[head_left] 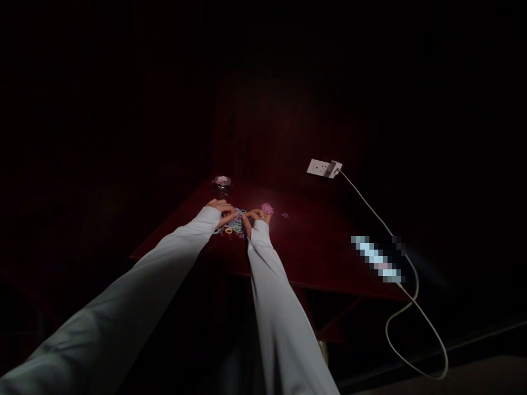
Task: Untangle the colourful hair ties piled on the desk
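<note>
My left hand [223, 209] and my right hand [257, 216] meet over a loose pile of small multicoloured rings [235, 226] that look like hair ties. The fingers of both are bent and pinched together over it; whatever they hold is too small and dim to make out. Just beyond my right hand sits a heap of pink rings [267, 208]. Farther right lies a little purple cluster [285, 215]. A clear round jar [222, 185] with something pale at its top stands behind my left hand.
The dark red table [313, 252] has its near edge below my forearms. On the wall behind, a white socket [320, 168] holds a plugged-in charger. Its white cable [362, 198] runs down to a blurred-out bright device [376, 258] at the right, then loops off the edge.
</note>
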A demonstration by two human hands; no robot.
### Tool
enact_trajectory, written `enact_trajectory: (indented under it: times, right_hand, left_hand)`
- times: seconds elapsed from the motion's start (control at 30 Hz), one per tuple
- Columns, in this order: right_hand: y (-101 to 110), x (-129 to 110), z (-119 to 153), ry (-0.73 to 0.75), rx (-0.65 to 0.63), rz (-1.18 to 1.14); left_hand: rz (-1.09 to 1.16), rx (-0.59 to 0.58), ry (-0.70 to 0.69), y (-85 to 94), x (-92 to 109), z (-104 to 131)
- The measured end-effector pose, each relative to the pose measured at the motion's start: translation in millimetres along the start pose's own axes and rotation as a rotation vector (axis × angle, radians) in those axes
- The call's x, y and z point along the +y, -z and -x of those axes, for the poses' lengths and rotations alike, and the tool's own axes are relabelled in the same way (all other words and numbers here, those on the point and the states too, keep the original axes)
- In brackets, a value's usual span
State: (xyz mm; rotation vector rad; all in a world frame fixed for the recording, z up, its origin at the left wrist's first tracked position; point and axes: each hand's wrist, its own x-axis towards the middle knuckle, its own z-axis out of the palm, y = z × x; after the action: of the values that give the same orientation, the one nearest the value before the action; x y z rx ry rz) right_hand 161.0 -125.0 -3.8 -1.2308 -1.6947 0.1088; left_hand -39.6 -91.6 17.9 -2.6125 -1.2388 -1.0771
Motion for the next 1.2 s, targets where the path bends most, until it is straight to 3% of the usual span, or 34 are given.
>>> enact_trajectory:
  times: [0.3,0.5,0.67,0.77,0.87,1.2]
  right_hand:
    - [1,-4,-1,-0.051,-0.038,0.006]
    - [1,-1,-7,-0.15,-0.023,0.025]
    - [39,30,-24,-0.392,0.123,0.228]
    - [74,58,-30,-0.431,0.194,0.357]
    - [96,82,-33,-0.415,0.165,0.434]
    - [97,115,-52,-0.336,0.07,0.478]
  left_hand:
    - [-0.023,-0.023,0.055,-2.6,-7,-5]
    - [-0.008,-0.017,0.028,5.5,3,1]
    - [-0.024,-0.011,0.018,8.9,10,3]
    - [-0.037,-0.014,0.01,8.9,10,3]
    - [-0.039,-0.027,-0.023,7.1,8,2]
    - [-0.06,-0.034,0.021,9.0,9,-2]
